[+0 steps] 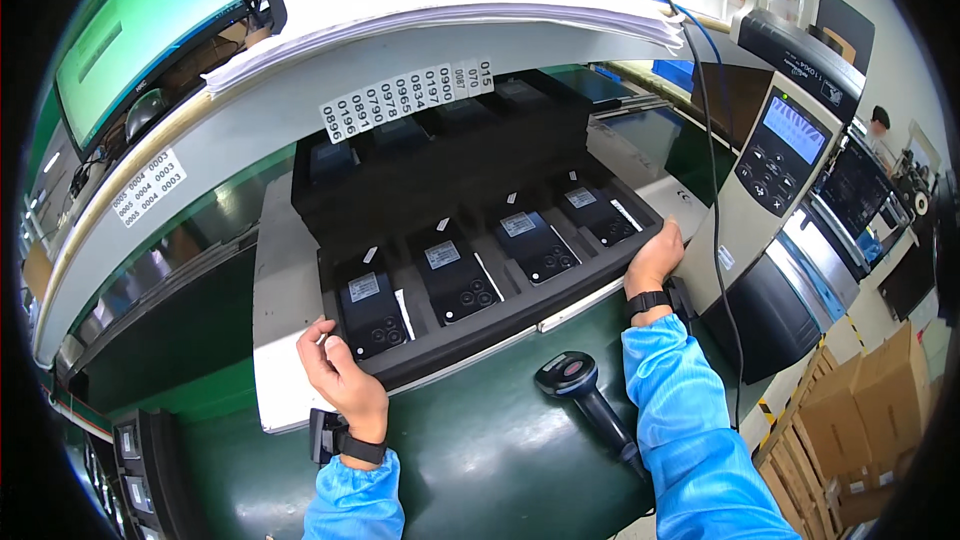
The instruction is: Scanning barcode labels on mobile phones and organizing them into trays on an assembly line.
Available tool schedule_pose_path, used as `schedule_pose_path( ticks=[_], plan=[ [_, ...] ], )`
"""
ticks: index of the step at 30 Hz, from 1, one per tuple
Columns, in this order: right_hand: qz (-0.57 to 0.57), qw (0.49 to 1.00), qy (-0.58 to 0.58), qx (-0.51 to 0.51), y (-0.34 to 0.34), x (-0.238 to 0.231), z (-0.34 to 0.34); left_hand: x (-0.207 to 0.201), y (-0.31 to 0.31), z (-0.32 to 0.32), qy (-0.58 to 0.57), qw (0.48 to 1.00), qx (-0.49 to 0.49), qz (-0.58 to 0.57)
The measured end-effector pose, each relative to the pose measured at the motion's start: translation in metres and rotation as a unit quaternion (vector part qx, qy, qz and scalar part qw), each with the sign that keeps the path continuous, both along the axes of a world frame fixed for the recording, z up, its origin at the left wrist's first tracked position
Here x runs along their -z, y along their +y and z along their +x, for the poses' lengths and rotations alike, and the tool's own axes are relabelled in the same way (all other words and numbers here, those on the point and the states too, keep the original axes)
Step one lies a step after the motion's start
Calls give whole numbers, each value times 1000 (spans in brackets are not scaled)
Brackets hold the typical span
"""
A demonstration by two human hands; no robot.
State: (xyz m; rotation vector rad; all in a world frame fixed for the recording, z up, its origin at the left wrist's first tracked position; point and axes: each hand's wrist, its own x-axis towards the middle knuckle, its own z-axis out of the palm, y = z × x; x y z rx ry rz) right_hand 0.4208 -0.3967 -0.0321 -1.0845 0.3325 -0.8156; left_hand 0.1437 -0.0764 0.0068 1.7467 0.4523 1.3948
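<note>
A black foam tray [470, 337] lies across a white board [277, 350] in front of me. Several dark smartphones [457, 282] rest in its slots, backs up, each with a pale label and a cluster of round camera lenses. White strips stick up beside them. My left hand [347, 387] is at the tray's front left corner, fingers curled against its end. At the opposite end, my right hand [655, 262] wraps round the right edge. Behind stands a taller black foam stack [430, 185] with more phones on top, partly hidden by the shelf.
A handheld barcode scanner [580, 380] lies on the green bench [480, 450] by my right forearm. Right of the tray stands a label printer [745, 210], with a black cable hanging before it. The grey shelf [270, 110] overhead carries papers [480, 0]. Another phone tray [160, 460] sits lower left.
</note>
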Motion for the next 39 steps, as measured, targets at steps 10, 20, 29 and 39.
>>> schedule_pose_path(
  ticks=[10, 20, 29, 39],
  plan=[
    [-135, 987, 82, 15, -1, -4, -13, 0, 4, -29, 108, 986, 121, -34],
    [-99, 951, -88, -279, -24, 18, -57, 13, -7, -52, 31, 949, 243, -197],
    [-86, 955, -49, -281, -32, 12, -57, 23, -7, -49, 19, 957, 204, -206],
    [-102, 958, -29, -266, -33, 14, -50, 21, -12, -47, 25, 961, 157, -226]
  ],
)
